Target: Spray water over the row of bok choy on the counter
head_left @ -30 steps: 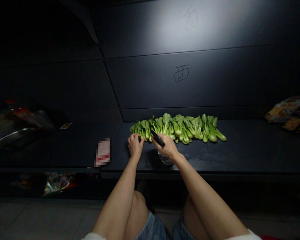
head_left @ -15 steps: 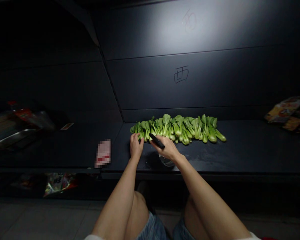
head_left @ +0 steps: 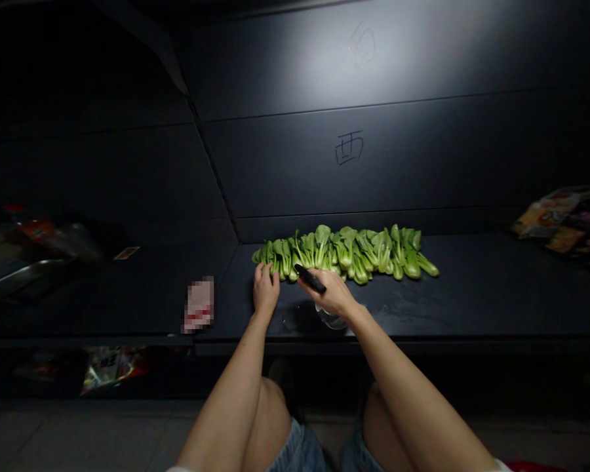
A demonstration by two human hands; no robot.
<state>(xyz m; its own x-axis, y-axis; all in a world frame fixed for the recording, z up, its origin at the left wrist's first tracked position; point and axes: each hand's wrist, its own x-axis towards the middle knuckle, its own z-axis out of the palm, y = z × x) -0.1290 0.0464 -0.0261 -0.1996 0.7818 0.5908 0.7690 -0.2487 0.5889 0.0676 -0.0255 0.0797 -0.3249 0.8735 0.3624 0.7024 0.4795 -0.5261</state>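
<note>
Right hand (head_left: 327, 292) grips bottle (head_left: 311, 279); left hand (head_left: 265, 290) half-curled at left end of greens (head_left: 344, 252), hold unclear. Row already laid along shelf (head_left: 491, 288), wet marks (head_left: 397, 309) in front; leaf wetness, can't tell.

Both forearms (head_left: 240, 387) extend forward; left grip (head_left: 265, 292) loosely curved; right grip (head_left: 332, 292) clenched.

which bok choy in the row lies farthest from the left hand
The rightmost bok choy: it lies slanted, its pale green base jutting out to the right beyond all the others, at the end away from the left hand.
</note>
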